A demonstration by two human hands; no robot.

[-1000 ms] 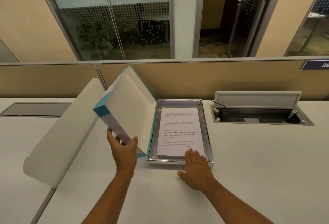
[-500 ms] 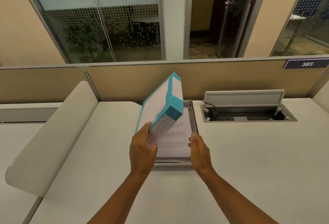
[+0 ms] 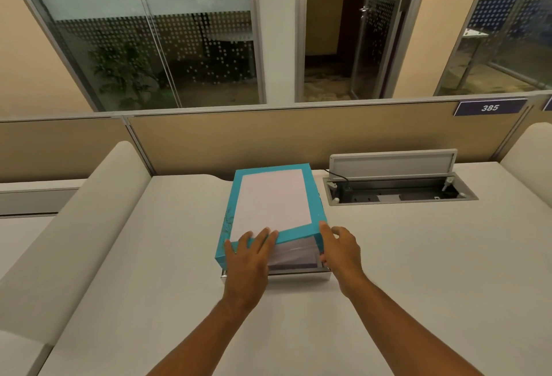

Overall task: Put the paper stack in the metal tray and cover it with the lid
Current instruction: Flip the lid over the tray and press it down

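Observation:
A teal lid [image 3: 273, 196] with a white top panel lies face-up over the metal tray [image 3: 298, 276], tilted, its near edge still raised. Only the tray's shiny front rim shows below it. Under the lifted near edge I see a strip of the paper stack [image 3: 294, 253] inside the tray. My left hand [image 3: 248, 259] grips the lid's near left corner, fingers over its top. My right hand [image 3: 340, 248] holds the lid's near right corner, thumb on its side.
An open cable hatch [image 3: 397, 193] with a raised flap and a black cable sits in the desk right of the lid. A curved white divider [image 3: 74, 226] runs along the left. A beige partition [image 3: 298, 136] closes the back of the desk.
The lid swung from upright at the tray's left, over the tray, and came down flat-side up on it. My right hand left the paper and took the lid's near right corner.

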